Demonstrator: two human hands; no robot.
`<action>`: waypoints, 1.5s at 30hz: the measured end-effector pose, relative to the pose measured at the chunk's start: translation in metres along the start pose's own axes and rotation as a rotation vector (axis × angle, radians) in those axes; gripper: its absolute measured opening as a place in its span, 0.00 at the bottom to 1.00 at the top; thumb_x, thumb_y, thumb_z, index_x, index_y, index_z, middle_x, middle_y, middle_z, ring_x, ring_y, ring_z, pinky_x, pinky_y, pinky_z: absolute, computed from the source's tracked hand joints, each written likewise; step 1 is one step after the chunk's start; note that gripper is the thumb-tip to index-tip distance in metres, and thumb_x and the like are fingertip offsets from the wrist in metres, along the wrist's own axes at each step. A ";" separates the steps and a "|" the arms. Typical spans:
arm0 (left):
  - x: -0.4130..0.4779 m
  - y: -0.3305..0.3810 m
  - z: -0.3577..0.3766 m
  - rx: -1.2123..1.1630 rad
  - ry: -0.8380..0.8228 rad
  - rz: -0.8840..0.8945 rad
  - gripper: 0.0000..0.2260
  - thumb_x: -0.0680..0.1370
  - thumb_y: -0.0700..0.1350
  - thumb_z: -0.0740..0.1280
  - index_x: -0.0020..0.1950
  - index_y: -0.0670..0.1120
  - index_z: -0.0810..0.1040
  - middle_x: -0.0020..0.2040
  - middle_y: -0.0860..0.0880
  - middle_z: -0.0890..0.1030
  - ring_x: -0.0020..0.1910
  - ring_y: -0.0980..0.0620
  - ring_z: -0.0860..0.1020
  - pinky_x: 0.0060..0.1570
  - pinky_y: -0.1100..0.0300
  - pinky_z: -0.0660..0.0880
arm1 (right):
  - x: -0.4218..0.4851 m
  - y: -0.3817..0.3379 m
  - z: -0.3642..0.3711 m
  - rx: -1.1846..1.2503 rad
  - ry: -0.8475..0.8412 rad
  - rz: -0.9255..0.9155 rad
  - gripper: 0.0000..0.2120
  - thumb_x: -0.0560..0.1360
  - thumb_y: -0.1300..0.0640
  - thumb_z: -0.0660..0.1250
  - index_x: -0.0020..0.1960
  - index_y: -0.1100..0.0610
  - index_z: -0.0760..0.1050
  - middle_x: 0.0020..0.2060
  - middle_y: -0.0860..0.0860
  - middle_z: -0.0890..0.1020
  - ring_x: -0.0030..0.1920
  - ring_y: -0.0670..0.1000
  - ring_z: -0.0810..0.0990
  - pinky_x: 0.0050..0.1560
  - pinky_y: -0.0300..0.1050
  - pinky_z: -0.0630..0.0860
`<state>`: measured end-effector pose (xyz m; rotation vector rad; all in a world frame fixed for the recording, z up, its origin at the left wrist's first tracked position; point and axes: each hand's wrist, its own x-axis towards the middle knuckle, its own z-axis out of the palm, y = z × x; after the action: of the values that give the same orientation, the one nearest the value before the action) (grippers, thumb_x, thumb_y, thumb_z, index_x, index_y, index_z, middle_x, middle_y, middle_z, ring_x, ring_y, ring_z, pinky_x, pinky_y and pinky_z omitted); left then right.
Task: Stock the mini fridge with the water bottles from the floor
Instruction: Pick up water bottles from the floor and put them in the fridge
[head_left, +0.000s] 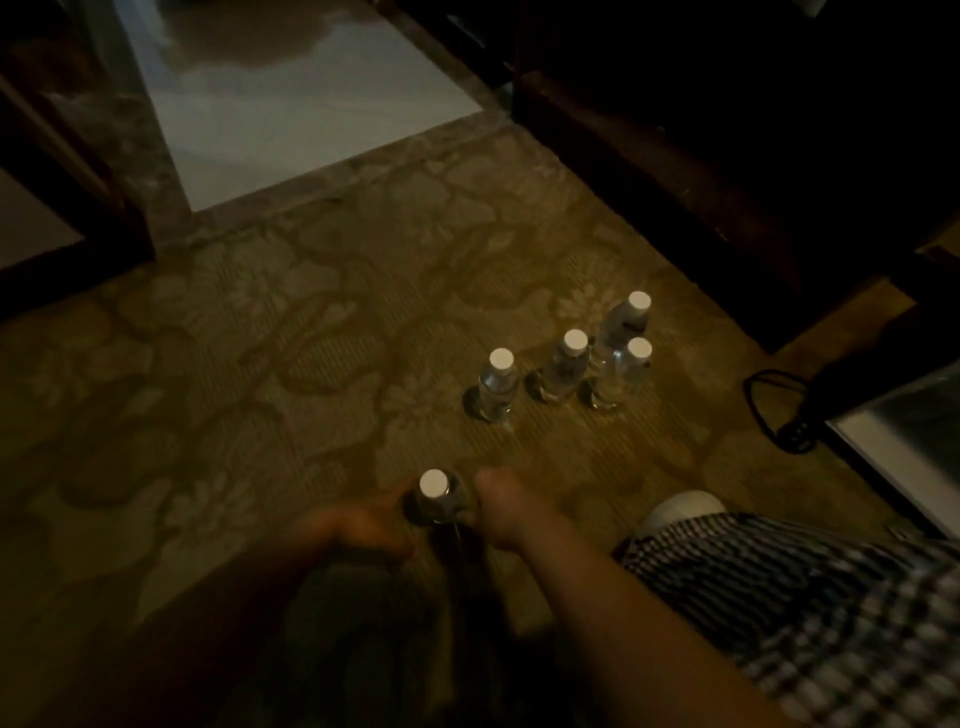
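Observation:
A clear water bottle (435, 499) with a white cap stands on the patterned carpet between my two hands. My left hand (363, 525) wraps around its left side. My right hand (501, 512) is curled and touches or nearly touches its right side; dim light and blur hide the fingers. Several more white-capped bottles (563, 371) stand upright in a cluster farther off, to the right. At the right edge is a pale, light-rimmed panel, apparently part of the mini fridge (904, 441).
A black cable (763, 400) loops on the carpet by the fridge. Dark wooden furniture (727, 156) fills the upper right and a dark frame (78, 218) stands at left. Pale tiles (291, 104) begin beyond the carpet edge. My checked clothing (779, 597) and a white shoe (685, 506) are at lower right.

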<state>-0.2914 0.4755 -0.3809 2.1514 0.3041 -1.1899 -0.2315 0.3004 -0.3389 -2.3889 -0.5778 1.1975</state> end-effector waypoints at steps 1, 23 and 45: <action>0.003 -0.004 0.006 -0.095 0.019 0.025 0.39 0.73 0.44 0.70 0.76 0.53 0.49 0.75 0.47 0.61 0.72 0.47 0.63 0.71 0.51 0.63 | 0.004 -0.004 0.005 0.038 0.005 -0.005 0.16 0.76 0.54 0.64 0.63 0.56 0.71 0.59 0.56 0.77 0.58 0.55 0.76 0.58 0.49 0.74; 0.016 0.016 0.027 -0.433 0.185 0.322 0.40 0.63 0.62 0.73 0.69 0.57 0.56 0.66 0.60 0.66 0.68 0.63 0.65 0.67 0.64 0.65 | 0.002 0.001 -0.004 0.101 0.185 -0.049 0.14 0.80 0.55 0.56 0.64 0.56 0.66 0.58 0.57 0.77 0.57 0.56 0.76 0.55 0.50 0.74; -0.042 0.235 -0.021 -0.285 0.432 0.773 0.20 0.65 0.34 0.75 0.44 0.56 0.74 0.35 0.66 0.82 0.38 0.72 0.78 0.37 0.77 0.74 | -0.171 0.042 -0.181 -0.078 0.653 -0.296 0.16 0.79 0.48 0.58 0.54 0.61 0.73 0.42 0.53 0.75 0.40 0.51 0.73 0.37 0.43 0.66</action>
<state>-0.1865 0.3147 -0.2373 1.9573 -0.1703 -0.2303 -0.1695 0.1444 -0.1498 -2.4484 -0.7197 0.2434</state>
